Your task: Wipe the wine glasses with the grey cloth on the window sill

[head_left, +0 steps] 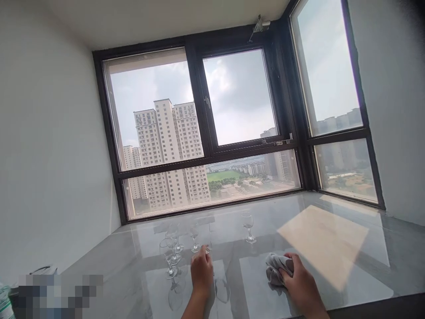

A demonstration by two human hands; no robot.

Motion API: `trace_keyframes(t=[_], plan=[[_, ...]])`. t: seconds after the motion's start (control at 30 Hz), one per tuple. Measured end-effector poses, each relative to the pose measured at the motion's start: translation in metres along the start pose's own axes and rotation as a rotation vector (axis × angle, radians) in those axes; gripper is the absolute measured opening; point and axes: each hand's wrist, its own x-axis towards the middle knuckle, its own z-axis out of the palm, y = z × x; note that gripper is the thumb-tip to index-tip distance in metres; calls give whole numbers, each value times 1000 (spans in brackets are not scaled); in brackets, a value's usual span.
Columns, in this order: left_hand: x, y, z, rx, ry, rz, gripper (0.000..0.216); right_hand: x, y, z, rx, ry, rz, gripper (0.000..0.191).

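Note:
My left hand (202, 271) is closed, its fingers curled over the counter to the right of the stemmed glasses. At its fingertips shows the clear foot of a wine glass (208, 249); the hand hides most of this glass. Close by on the left stand several clear wine glasses (171, 271), upright in a loose group. Further right, my right hand (300, 279) grips a bunched grey cloth (275, 268) just above the glossy surface. Between and beyond the hands, a single wine glass (249, 228) stands upright.
The glossy grey marble-look counter (259, 283) reflects the window (239, 97) and ends at a dark front edge on the lower right. At the lower left are a dark container (15, 301) and a partly visible clear bottle (4, 301), beside a blurred-out patch. White walls flank the counter.

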Motion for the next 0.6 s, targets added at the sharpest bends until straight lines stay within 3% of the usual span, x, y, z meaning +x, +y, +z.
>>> trace_keyframes(t=[0.17, 0.3, 0.43, 0.5, 0.6], plan=[[-8, 12, 1, 73, -74, 267, 47, -32, -53, 47, 241, -151, -90, 32], [-11, 13, -2, 125, 25, 334, 44, -54, -88, 81, 273, -212, -371, 25], [-11, 13, 0, 145, 95, 474, 29, -47, -111, 89, 219, -246, -614, 34], [-11, 12, 3, 124, 137, 547, 28, -34, -118, 89, 206, -209, -617, 32], [-11, 12, 6, 71, 175, 565, 26, -14, -122, 91, 230, -46, -464, 22]])
